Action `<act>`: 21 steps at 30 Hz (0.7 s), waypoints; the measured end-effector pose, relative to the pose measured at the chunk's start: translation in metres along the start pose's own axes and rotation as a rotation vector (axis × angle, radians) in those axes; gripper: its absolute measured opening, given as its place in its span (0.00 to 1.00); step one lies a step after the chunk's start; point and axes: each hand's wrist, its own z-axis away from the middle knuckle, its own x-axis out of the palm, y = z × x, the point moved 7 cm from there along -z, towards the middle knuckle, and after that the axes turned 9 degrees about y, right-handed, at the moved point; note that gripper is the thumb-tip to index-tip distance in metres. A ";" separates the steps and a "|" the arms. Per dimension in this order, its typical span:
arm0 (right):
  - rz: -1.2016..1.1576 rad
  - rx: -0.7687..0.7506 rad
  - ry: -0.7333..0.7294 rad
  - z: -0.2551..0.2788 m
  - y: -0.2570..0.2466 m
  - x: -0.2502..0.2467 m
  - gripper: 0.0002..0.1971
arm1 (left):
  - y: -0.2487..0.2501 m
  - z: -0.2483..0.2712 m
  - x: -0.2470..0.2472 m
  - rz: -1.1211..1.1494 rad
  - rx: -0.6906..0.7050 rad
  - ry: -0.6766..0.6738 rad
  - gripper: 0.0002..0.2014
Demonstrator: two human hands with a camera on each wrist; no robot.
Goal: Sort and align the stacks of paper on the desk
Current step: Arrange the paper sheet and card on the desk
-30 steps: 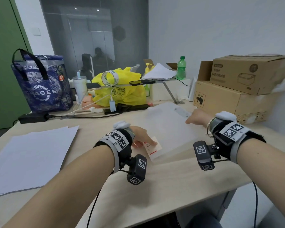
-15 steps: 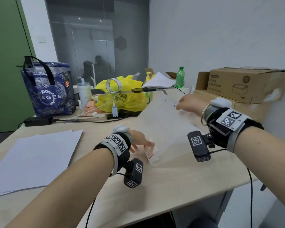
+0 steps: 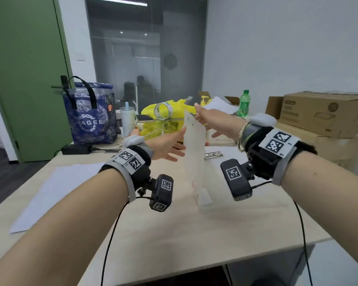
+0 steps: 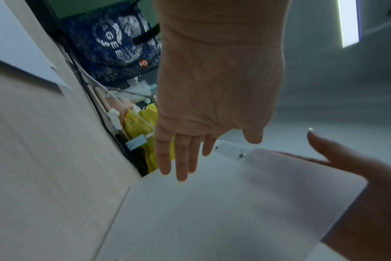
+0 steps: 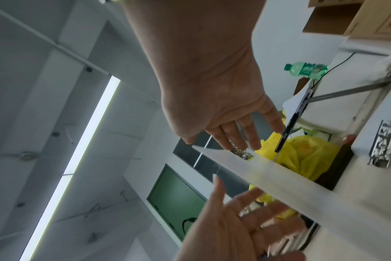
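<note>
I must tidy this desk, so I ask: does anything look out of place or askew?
Yes. The white board stands on its edge on the desk, propped between the left hand and right hand. A loose metal clip lies beside it. The paper stack looks unevenly fanned.

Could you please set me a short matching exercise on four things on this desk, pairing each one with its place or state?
Things:
1. clipboard
2. green bottle
3. blue bag
4. paper stack

Places or states:
A. stands at the far left of the desk
B. lies flat on the desk's left side
C. stood on edge between the left hand and right hand
D. stands upright at the far end, near the wall

Pairs: 1-C, 2-D, 3-A, 4-B
</note>
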 end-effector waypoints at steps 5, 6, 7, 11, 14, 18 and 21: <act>-0.051 -0.072 -0.091 0.006 -0.021 0.034 0.33 | 0.009 0.005 -0.042 0.134 0.050 0.144 0.35; -0.065 -0.084 -0.118 0.008 -0.024 0.042 0.33 | 0.007 0.005 -0.049 0.145 0.049 0.151 0.35; -0.075 -0.092 -0.148 0.009 -0.027 0.051 0.32 | 0.006 0.007 -0.055 0.145 0.045 0.157 0.35; -0.078 -0.119 -0.274 0.009 -0.031 0.084 0.30 | 0.002 0.013 -0.074 0.091 0.108 0.201 0.16; -0.037 -0.129 -0.339 0.008 -0.033 0.104 0.30 | -0.011 0.019 -0.087 -0.014 0.096 0.223 0.11; 0.181 -0.157 -0.332 0.003 -0.021 0.114 0.26 | -0.038 0.016 -0.106 -0.198 0.014 0.259 0.23; 0.435 -0.173 -0.387 -0.003 0.003 0.122 0.26 | -0.058 0.016 -0.111 -0.314 -0.080 0.245 0.20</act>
